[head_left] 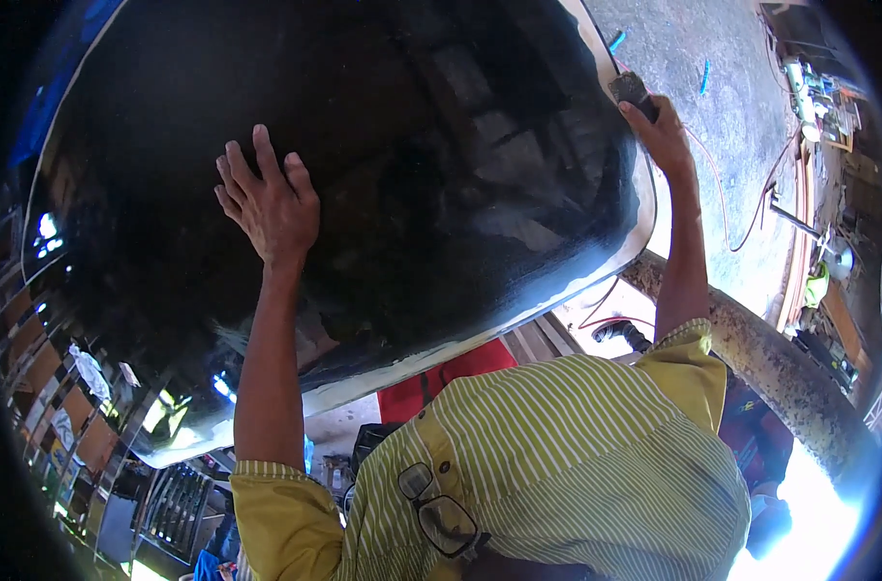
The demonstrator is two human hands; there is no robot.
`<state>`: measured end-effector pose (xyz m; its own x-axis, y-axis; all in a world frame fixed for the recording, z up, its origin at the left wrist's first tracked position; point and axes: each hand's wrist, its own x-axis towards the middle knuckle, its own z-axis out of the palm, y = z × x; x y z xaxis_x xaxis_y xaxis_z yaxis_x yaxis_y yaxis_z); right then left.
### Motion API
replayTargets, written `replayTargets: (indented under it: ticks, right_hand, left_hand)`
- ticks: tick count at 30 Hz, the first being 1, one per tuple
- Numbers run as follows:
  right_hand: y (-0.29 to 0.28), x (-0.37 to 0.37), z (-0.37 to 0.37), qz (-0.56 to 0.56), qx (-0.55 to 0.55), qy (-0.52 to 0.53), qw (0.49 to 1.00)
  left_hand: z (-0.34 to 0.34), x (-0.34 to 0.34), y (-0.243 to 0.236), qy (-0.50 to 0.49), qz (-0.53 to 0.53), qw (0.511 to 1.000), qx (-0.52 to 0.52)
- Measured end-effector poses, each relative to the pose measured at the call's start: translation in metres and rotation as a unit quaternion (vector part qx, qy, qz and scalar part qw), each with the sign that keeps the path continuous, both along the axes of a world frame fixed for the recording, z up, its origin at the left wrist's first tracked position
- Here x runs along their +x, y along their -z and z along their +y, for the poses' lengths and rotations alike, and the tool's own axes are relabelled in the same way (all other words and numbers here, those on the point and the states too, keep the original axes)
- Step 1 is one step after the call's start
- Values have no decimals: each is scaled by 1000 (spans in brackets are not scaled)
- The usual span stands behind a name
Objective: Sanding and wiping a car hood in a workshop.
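A large, glossy black panel (pixel 383 194) with rounded corners and a pale, dulled border spreads out before me; it looks like a vehicle's roof. On its dark surface lies my left hand (pixel 274 208), palm down and fingers spread, holding nothing. My right hand (pixel 669 140) is at the panel's right border, its fingers closed round a small dark sanding block (pixel 631 89). The block meets the pale edge there; its underside is hidden.
A rusty, thick pipe or post (pixel 780 358) runs at my right. Beyond the panel a thin hose (pixel 727 213) curves over the concrete floor (pixel 673 39). Cluttered shelves (pixel 823 107) stand far right. Eyeglasses (pixel 441 513) hang from my striped shirt. Something red (pixel 441 378) is below the near edge.
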<state>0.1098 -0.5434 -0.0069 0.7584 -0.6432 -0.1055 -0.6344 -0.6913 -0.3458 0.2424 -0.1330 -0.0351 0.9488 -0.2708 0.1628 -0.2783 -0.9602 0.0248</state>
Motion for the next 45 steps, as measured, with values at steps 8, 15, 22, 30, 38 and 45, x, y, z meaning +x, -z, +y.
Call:
replayTargets:
  ticks: [8, 15, 22, 30, 38, 45]
  right_hand:
    - [27, 43, -6, -56, 0, -30, 998]
    - [20, 64, -18, -64, 176, 42, 981]
    - [37, 79, -21, -99, 129, -20, 987]
    - [41, 79, -45, -75, 78, -165, 980]
    - [17, 85, -32, 9, 19, -183, 983]
    - [34, 83, -13, -122, 5, -68, 990]
  left_hand:
    - [1, 1, 0, 18, -36, 999, -25]
    - [2, 2, 3, 0, -5, 1000, -18]
    - [2, 2, 3, 19, -28, 999, -32]
    - [1, 2, 5, 5, -14, 1000, -11]
    - [1, 1, 2, 14, -39, 999, -22]
    - [4, 2, 6, 19, -39, 999, -12]
